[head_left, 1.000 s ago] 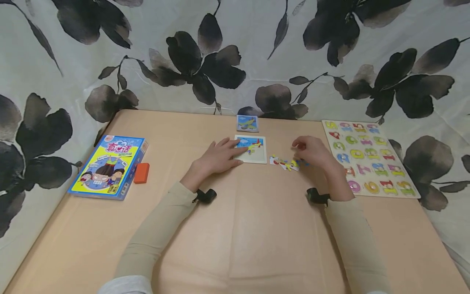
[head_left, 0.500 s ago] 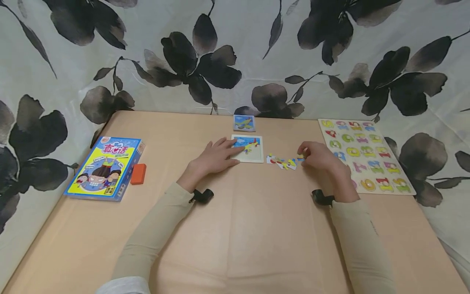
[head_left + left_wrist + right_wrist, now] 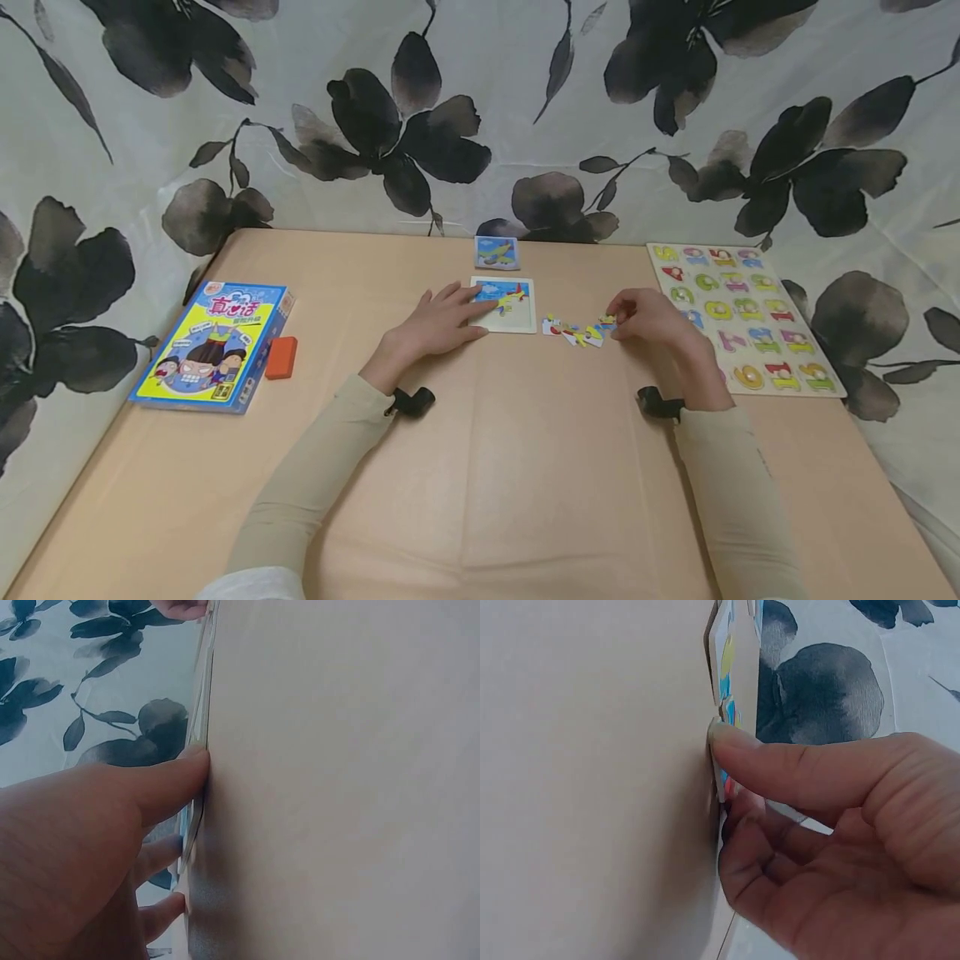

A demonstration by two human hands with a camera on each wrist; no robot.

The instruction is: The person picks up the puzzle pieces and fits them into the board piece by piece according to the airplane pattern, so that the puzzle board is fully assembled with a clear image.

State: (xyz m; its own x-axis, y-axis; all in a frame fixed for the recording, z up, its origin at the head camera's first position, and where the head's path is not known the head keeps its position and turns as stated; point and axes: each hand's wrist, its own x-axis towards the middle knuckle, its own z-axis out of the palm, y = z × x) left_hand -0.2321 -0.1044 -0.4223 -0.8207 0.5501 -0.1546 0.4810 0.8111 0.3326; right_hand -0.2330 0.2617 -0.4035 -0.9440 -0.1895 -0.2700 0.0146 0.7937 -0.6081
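My left hand (image 3: 438, 322) lies with fingers spread over the left side of a small jigsaw puzzle tray (image 3: 526, 322), which shows part of an airplane picture on blue. In the left wrist view the thumb (image 3: 176, 784) rests along the tray's edge. Several loose jigsaw pieces (image 3: 572, 333) lie in a cluster to the right of the tray. At the cluster's right end my right hand (image 3: 654, 321) pinches a jigsaw piece (image 3: 722, 780) between thumb and curled fingers, close over the table. Much of that piece is hidden by the thumb.
A small airplane picture card (image 3: 497, 253) lies behind the tray. At the right is a board of colourful letter figures (image 3: 738, 333), partly behind my right hand. A blue and yellow box (image 3: 213, 346) and an orange block (image 3: 281, 358) sit at the left.
My right hand has shifted slightly right and its fingers have come down at the right end of the loose pieces. The left hand stays on the tray.
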